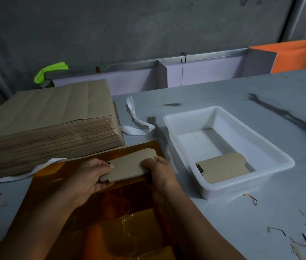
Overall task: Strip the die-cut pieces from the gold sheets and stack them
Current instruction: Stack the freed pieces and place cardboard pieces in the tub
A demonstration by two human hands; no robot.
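Observation:
A brown die-cut piece [128, 164] is held above the gold sheet [127, 218] lying in front of me. My left hand [90, 177] grips its left end, thumb on top. My right hand [159, 169] pinches its right end. The gold sheet shows cut outlines and reflects orange light. A white plastic tray [185, 117] stands to the right, and a stack of stripped brown pieces [223, 167] lies at its near end.
A tall pile of brown-backed sheets [51, 117] fills the left of the grey table [260, 94]. White strapping [135, 119] lies beside it. Paper scraps [298, 243] lie at the near right and near left edges. A purple partition [195, 72] runs along the back.

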